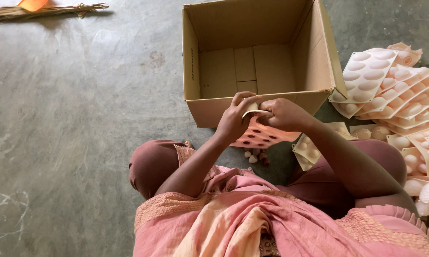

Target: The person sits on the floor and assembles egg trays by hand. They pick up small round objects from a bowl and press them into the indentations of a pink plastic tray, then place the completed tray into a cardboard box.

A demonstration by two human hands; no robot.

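Note:
I sit on a concrete floor with a peach-coloured flexible mould tray, full of round cavities, held in front of me. My left hand grips the tray's upper edge on the left, thumb pressing a bent-up lip. My right hand pinches the same edge from the right, fingers closed on it. Both hands touch each other just before the near wall of an open cardboard box. A few small pale moulded pieces lie on the floor under the tray.
A heap of similar mould trays lies to my right, with more by my right knee. A broom lies at the far left. My knees and pink clothing fill the foreground.

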